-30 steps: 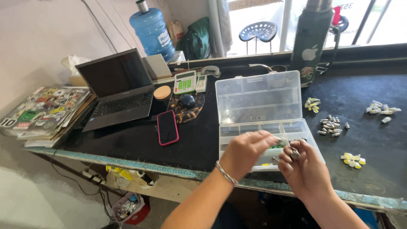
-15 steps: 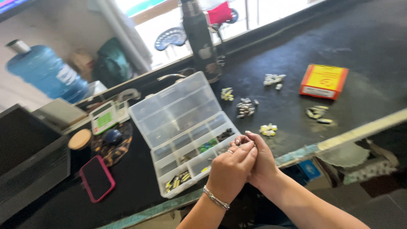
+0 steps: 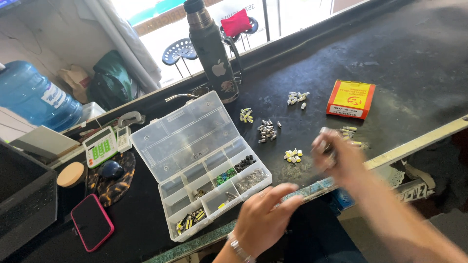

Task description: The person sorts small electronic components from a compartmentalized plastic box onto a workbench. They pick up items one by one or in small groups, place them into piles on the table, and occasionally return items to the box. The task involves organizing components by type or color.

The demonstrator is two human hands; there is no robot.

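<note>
Nearby, organizer box (image 3: pixel 195 160); blurred right hand (image 3: pixel 336 158) pinches something small; left hand (image 3: pixel 263 219) loosely curled.

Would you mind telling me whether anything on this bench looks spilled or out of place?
Yes: small parts lie in loose heaps on the black bench, outside the open clear organiser box. The right hand is blurred.

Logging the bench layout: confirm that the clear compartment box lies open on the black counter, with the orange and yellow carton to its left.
Not quite. In the head view the clear compartment box does lie open on the black counter, but the orange and yellow carton sits to its right, not its left.
</note>
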